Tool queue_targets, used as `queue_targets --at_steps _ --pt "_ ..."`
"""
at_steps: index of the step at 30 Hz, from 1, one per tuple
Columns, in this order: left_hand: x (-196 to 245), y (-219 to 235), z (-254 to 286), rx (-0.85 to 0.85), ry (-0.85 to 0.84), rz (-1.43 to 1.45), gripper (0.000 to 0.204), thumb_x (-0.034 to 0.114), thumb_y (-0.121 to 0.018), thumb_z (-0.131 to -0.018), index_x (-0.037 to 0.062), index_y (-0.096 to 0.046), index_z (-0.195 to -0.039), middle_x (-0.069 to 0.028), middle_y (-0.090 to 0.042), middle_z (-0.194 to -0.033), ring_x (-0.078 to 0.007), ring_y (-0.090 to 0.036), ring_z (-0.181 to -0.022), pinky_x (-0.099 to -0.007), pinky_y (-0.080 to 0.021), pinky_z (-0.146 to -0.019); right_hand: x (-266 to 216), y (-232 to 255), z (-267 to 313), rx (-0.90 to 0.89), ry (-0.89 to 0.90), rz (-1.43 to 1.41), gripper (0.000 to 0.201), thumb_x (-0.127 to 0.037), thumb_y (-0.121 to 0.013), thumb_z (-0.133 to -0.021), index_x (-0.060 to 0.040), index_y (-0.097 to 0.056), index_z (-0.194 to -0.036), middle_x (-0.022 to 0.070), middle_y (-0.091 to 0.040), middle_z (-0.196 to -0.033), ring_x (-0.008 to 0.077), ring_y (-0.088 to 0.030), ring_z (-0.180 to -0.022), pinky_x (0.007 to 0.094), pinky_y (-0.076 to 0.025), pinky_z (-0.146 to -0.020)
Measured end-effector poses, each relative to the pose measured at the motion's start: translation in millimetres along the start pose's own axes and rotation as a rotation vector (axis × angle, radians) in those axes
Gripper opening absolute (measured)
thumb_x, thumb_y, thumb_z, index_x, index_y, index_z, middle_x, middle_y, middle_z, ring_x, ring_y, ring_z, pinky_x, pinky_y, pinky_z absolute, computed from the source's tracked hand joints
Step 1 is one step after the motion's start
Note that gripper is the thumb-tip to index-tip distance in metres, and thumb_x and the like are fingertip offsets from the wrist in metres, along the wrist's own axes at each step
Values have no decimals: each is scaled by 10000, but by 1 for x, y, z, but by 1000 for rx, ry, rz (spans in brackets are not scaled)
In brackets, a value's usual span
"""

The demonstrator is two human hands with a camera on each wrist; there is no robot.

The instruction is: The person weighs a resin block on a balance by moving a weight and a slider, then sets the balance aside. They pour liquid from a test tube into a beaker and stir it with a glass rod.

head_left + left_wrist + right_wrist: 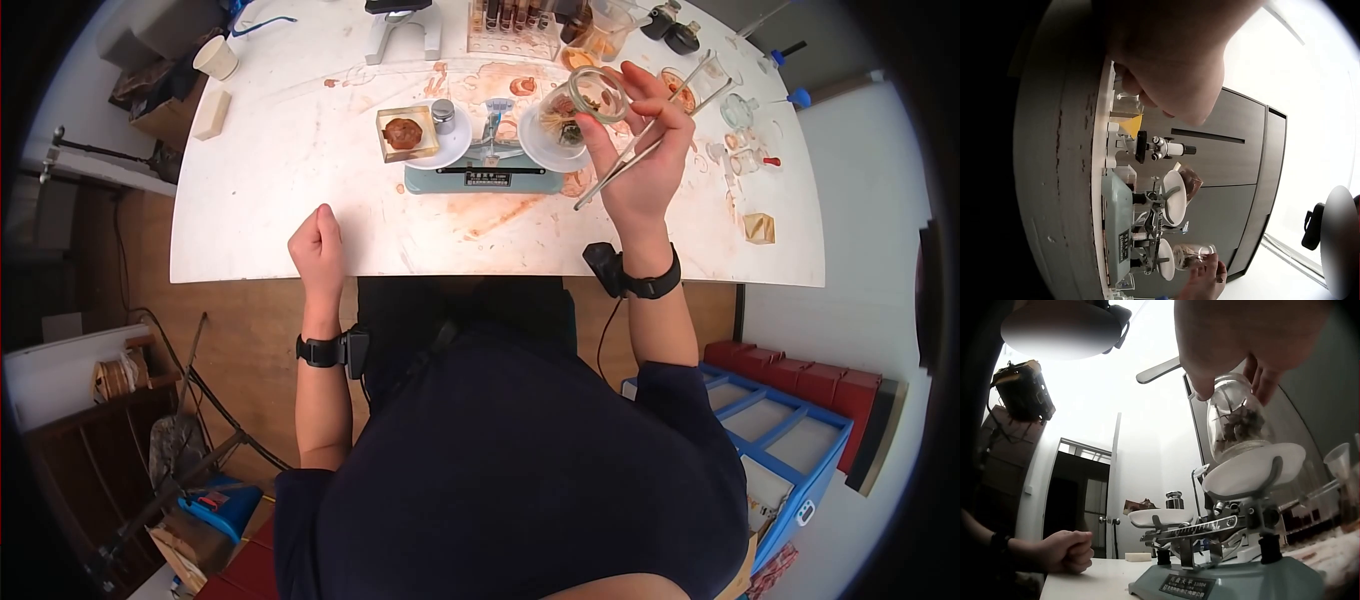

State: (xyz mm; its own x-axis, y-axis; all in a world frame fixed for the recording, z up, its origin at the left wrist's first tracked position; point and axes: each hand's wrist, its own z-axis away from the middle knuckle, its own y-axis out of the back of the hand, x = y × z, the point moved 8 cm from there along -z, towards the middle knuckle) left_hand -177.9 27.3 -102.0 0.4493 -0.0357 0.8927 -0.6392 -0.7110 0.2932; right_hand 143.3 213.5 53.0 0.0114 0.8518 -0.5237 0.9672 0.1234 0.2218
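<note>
A teal-based pan balance (pixel 485 182) stands on the white table. On its right white pan (pixel 1254 470), a glass jar (pixel 1238 425) holds dry brown plant-like bits. My right hand (pixel 650 165) grips the jar's rim between thumb and fingers. Long metal tweezers (pixel 612 183) lie across the same hand, prongs pointing away. A metal cylinder weight (pixel 443 117) and a clear block with a brown piece inside (pixel 403 134) rest on the left pan (pixel 460 145). My left hand (pixel 320 248), curled into a fist with nothing in it, rests near the table's front edge.
A microscope (pixel 1169 149) and a rack of tubes (pixel 515 30) stand at the back. To the right are glassware (pixel 738 112), dark bottles (pixel 683 38) and a small clear block (pixel 759 228). A paper cup (pixel 216 58) and white block (pixel 212 115) sit far left.
</note>
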Motion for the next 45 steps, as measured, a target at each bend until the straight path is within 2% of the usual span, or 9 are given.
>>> queue_targets --at_steps 6,11,15,21,30,34,35,39,45 --pt "3 0 0 0 -9 -3 431 150 -499 -1054 11 -421 -653 -4 -370 -567 -87 -325 -541 -302 -281 -502 -24 26 -3 66 52 -17 574 -49 -838 -816 -40 -386 -1170 290 -476 -1370 359 -572 -1266 435 -498 -1062" --pt "2 -1 -1 -5 -21 -24 430 150 -500 -1055 9 -415 -657 -10 -360 -567 -89 -316 -541 -305 -274 -500 -44 33 17 -13 40 -60 576 -88 -860 -800 -71 -387 -1129 285 -477 -1367 420 -584 -1257 482 -547 -1021" --pt "1 -2 0 -13 -13 -22 429 149 -501 -1054 8 -413 -659 -11 -355 -567 -89 -312 -542 -304 -272 -500 -58 31 32 -86 17 -31 598 -133 -882 -780 -81 -395 -1122 289 -478 -1366 429 -600 -1241 483 -574 -989" --pt "3 -3 0 -13 -10 -27 425 146 -501 -1054 7 -395 -666 -8 -334 -574 -90 -298 -549 -308 -262 -500 -61 38 40 -45 5 -31 574 -136 -869 -798 -84 -392 -1114 291 -480 -1359 441 -599 -1236 484 -585 -974" --pt "4 -4 1 -14 -11 -54 416 140 -506 -1048 4 -382 -675 -11 -323 -583 -96 -285 -560 -315 -256 -503 -38 62 62 17 -75 95 547 -95 -849 -813 -70 -400 -1123 269 -492 -1352 419 -588 -1247 479 -570 -990" --pt "3 -4 1 -22 -9 -53 412 138 -505 -1046 2 -389 -675 -12 -326 -584 -97 -287 -561 -314 -260 -505 -11 81 78 52 -119 225 528 -19 -841 -797 -67 -429 -1124 252 -525 -1331 383 -590 -1235 449 -539 -996" --pt "2 -4 1 -23 -9 -57 411 137 -504 -1046 1 -392 -675 -12 -327 -584 -97 -288 -561 -314 -261 -505 -5 85 82 71 -142 273 508 15 -838 -783 -63 -461 -1114 233 -551 -1310 338 -594 -1214 418 -521 -993" --pt "1 -3 0 -26 -10 -64 415 139 -502 -1048 3 -403 -668 -9 -339 -582 -92 -298 -557 -309 -264 -504 33 108 110 129 -332 389 481 18 -840 -778 -45 -491 -1104 207 -559 -1299 299 -595 -1203 397 -527 -996" --pt "5 -3 0 -29 -12 -58 435 151 -492 -1057 10 -410 -653 1 -349 -570 -84 -306 -545 -303 -259 -499 60 135 124 205 -375 497 462 10 -826 -799 -26 -485 -1109 213 -560 -1304 301 -590 -1215 401 -549 -984"
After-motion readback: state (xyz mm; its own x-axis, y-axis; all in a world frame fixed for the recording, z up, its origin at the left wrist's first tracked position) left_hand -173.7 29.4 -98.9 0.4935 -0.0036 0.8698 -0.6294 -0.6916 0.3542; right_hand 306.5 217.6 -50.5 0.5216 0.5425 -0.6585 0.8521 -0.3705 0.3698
